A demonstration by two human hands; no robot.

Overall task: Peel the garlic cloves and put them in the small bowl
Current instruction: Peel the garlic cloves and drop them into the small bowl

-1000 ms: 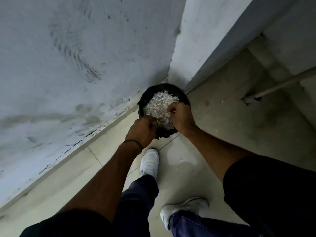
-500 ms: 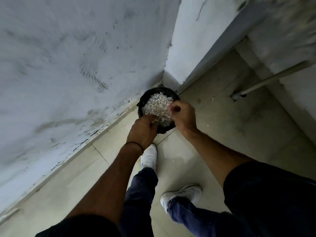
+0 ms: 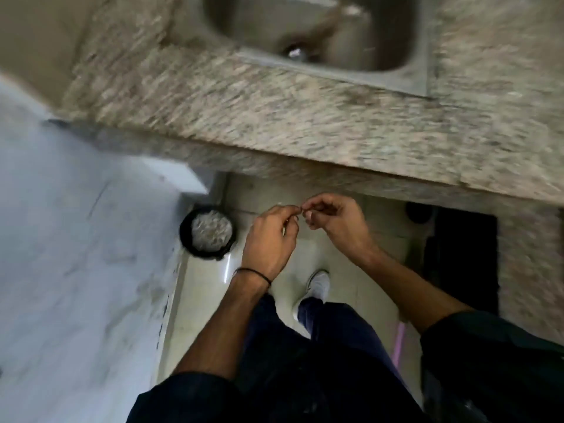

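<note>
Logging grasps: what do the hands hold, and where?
Cannot be told: left hand and right hand meet at pinched fingertips; anything between them is too blurred.

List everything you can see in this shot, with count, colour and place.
Countertop: one, speckled beige-grey, across the top.
Sink: one, steel, set in the countertop.
Bin: one, black, on the floor by the left wall.
Peelings: a heap, whitish, filling the bin.
Floor: pale tiles, centre.
Wall: white, left.
Shoe: one, white, on the floor.
Wristband: one, black, left wrist.
Left hand, right hand: fingertips meeting below the counter edge; anything pinched is too small to tell.
</note>
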